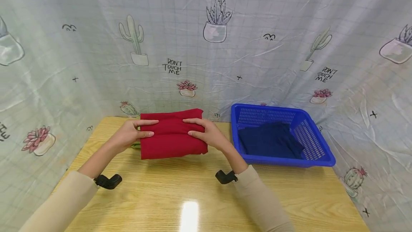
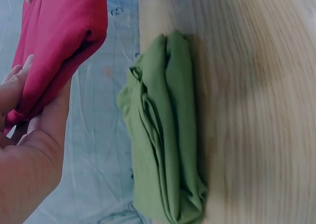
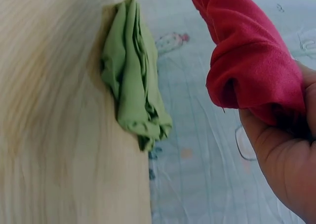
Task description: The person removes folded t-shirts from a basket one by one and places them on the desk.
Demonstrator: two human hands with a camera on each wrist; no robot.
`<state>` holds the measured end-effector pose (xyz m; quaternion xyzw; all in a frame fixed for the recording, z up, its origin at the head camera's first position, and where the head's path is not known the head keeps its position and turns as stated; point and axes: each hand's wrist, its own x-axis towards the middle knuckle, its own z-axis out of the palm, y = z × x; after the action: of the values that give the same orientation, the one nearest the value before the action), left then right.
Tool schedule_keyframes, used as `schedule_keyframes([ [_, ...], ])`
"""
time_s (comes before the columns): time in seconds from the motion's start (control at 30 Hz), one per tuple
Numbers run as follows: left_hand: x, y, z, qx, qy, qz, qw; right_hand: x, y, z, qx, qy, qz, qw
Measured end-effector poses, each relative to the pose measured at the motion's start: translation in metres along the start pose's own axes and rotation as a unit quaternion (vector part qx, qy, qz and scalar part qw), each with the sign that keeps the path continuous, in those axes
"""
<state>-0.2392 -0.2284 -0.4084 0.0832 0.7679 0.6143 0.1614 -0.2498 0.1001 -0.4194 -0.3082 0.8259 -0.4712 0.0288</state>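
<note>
Before a plant-print curtain (image 1: 96,81), the head view shows a folded red cloth (image 1: 175,144), its long axis running crosswise between the left hand (image 1: 129,133) and the right hand (image 1: 210,133), each gripping an end. The left-wrist view shows a green cloth (image 2: 160,135) below that hand on the table (image 2: 256,135); in the right-wrist view, the other hand curls round the red end.

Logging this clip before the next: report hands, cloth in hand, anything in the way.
Left hand, right hand: both gripping red cloth. Red cloth: folded, held above table. Green cloth on table below; nothing visibly blocking the hands.
</note>
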Motion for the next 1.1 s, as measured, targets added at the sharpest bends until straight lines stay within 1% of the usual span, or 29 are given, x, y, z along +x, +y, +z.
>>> schedule_keyframes([
  [0.1,-0.006,-0.006,-0.007,0.014,0.004,-0.004,0.9999,0.002,-0.002,0.010,-0.003,0.001,0.000,1.0000],
  [0.23,-0.011,-0.011,-0.016,0.024,0.010,-0.007,0.9996,0.004,-0.004,0.022,0.006,0.003,-0.006,1.0000],
  [0.4,-0.017,-0.016,-0.026,0.028,0.017,-0.007,0.9994,0.008,-0.005,0.034,0.020,0.004,-0.003,0.9998],
  [0.47,-0.020,-0.018,-0.029,0.025,0.016,-0.004,0.9996,0.009,-0.005,0.039,0.023,0.003,-0.002,0.9997],
  [0.67,-0.027,-0.025,-0.038,0.027,0.017,-0.005,0.9995,0.013,-0.005,0.054,0.020,0.004,-0.009,0.9998],
  [0.77,-0.030,-0.030,-0.045,0.036,0.017,-0.003,0.9992,0.016,-0.007,0.061,0.011,0.002,-0.007,0.9999],
  [0.93,-0.036,-0.036,-0.054,0.059,0.024,0.003,0.9980,0.021,-0.012,0.073,-0.019,-0.002,-0.004,0.9998],
  [1.0,-0.039,-0.039,-0.058,0.068,0.031,0.002,0.9972,0.024,-0.012,0.081,-0.028,0.000,-0.005,0.9996],
  [1.1,-0.045,-0.045,-0.066,0.065,0.039,-0.002,0.9971,0.032,-0.014,0.095,-0.034,0.002,-0.009,0.9994],
])
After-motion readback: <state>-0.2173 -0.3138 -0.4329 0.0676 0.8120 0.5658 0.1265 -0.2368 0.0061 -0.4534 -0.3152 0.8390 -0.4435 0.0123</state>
